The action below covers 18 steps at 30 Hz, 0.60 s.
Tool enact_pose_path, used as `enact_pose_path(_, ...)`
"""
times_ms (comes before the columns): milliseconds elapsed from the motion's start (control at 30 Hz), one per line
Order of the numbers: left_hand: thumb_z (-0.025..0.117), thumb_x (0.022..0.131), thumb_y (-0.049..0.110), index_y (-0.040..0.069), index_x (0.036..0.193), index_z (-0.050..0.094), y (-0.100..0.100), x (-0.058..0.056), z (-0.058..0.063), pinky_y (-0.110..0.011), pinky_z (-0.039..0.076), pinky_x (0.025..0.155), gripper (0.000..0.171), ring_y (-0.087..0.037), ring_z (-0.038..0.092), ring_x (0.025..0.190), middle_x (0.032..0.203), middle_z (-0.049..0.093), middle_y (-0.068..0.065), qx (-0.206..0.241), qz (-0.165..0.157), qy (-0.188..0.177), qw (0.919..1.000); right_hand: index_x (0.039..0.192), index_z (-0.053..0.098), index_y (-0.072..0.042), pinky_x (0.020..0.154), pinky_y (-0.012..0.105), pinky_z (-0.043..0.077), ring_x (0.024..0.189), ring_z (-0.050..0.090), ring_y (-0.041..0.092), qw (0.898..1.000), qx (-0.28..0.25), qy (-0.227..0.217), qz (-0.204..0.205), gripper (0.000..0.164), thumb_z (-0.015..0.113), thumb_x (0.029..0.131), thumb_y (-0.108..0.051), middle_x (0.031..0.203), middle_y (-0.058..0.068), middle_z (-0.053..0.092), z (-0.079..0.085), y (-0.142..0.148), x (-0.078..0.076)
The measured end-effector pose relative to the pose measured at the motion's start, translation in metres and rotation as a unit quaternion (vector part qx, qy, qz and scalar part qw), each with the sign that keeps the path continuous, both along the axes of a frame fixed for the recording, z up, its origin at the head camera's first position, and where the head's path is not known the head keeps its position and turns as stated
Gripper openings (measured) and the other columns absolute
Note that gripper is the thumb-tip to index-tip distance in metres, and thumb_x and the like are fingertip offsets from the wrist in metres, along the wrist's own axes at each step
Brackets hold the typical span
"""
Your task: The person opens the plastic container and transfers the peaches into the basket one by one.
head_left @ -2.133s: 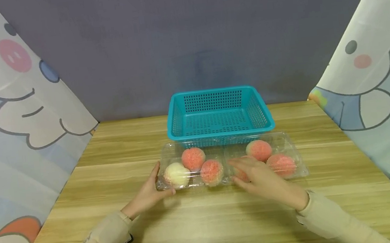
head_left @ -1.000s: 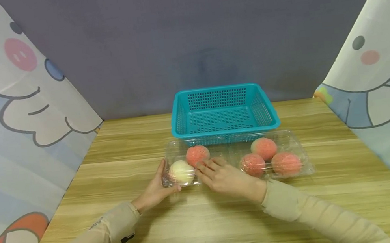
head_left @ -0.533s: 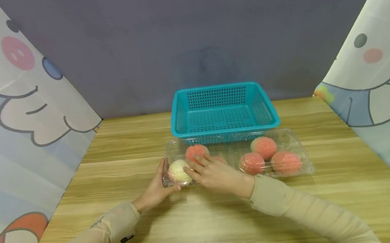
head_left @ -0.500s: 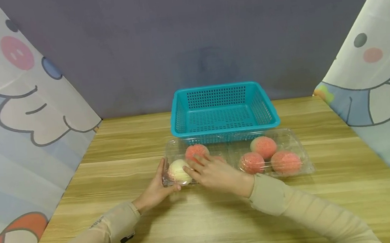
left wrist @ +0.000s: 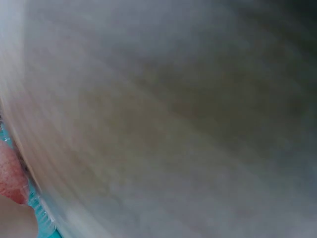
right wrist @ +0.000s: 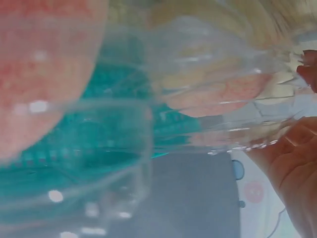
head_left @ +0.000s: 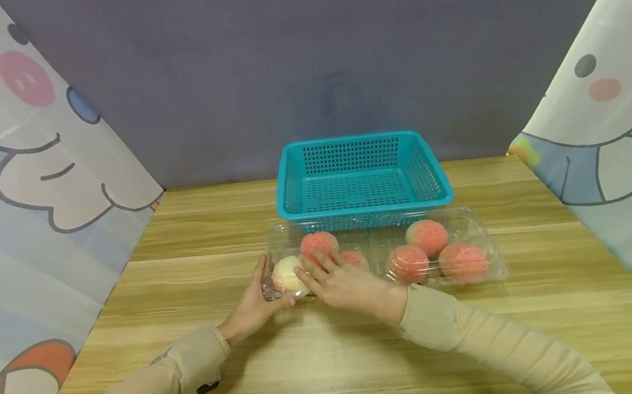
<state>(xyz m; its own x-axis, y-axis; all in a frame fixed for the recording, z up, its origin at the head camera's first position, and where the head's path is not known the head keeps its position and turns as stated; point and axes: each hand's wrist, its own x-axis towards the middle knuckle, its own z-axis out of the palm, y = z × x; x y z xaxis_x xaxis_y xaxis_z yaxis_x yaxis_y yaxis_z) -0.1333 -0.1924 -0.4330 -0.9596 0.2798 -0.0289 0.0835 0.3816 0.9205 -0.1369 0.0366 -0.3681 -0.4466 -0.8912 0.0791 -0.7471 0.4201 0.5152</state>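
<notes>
A long clear plastic container point(head_left: 378, 248) lies crosswise on the wooden table, with a left and a right half. My left hand point(head_left: 252, 306) grips its near left corner, thumb along the front and fingers at the end. A cream peach point(head_left: 288, 276) and a pink peach point(head_left: 317, 243) show in the left half. Another peach point(head_left: 354, 258) there is partly covered by my right hand point(head_left: 348, 286). That hand reaches over the left half with its fingers extended above the peaches. Several pink peaches point(head_left: 427, 238) lie in the right half. The left wrist view is mostly blurred.
A turquoise plastic basket point(head_left: 366, 208) stands directly behind the container, its near wall seen through the clear plastic. A grey panel point(head_left: 325, 61) closes off the back of the wooden table point(head_left: 210, 234). Printed cartoon sheets point(head_left: 84, 189) hang along both sides.
My right hand has moved left from the peaches in the right half to those in the left half, then has stayed nearly still. My left hand keeps its hold on the corner.
</notes>
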Motion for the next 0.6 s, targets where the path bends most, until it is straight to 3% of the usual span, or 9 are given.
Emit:
enact_pose_path(200, 0.072, 0.078, 0.024, 0.012, 0.147, -0.008, 0.0017, -0.0007, -0.0014, -0.047, 0.020, 0.110, 0.107, -0.032, 0.009, 0.140, 0.154, -0.001, -0.013, 0.034, -0.004, -0.007, 0.9994, 0.144, 0.030, -0.014, 0.095, 0.038, 0.047, 0.125, 0.045, 0.030, 0.998, 0.040, 0.054, -0.002, 0.053, 0.048, 0.095, -0.026, 0.145, 0.011, 0.036, -0.0040, -0.0006, 0.0062)
enact_pose_path(433, 0.069, 0.081, 0.022, 0.006, 0.146, -0.011, 0.0023, 0.0001, -0.0020, -0.048, 0.012, 0.112, 0.104, -0.031, 0.002, 0.141, 0.154, -0.004, -0.014, 0.043, -0.008, -0.004, 0.9990, 0.144, 0.029, -0.013, 0.093, 0.038, 0.048, 0.123, 0.048, 0.029, 0.995, 0.055, 0.086, 0.006, 0.053, 0.046, 0.096, -0.025, 0.145, 0.011, 0.036, -0.0069, -0.0009, 0.0074)
enact_pose_path(600, 0.069, 0.082, 0.021, 0.004, 0.146, -0.011, 0.0011, 0.0025, -0.0007, -0.049, 0.006, 0.112, 0.103, -0.031, 0.000, 0.141, 0.154, -0.005, -0.014, 0.040, -0.002, -0.002, 0.9992, 0.140, 0.038, -0.011, 0.090, 0.035, 0.050, 0.116, 0.054, 0.028, 0.991, 0.049, 0.121, 0.030, 0.048, 0.047, 0.095, -0.024, 0.138, 0.009, 0.046, -0.0025, -0.0050, 0.0073)
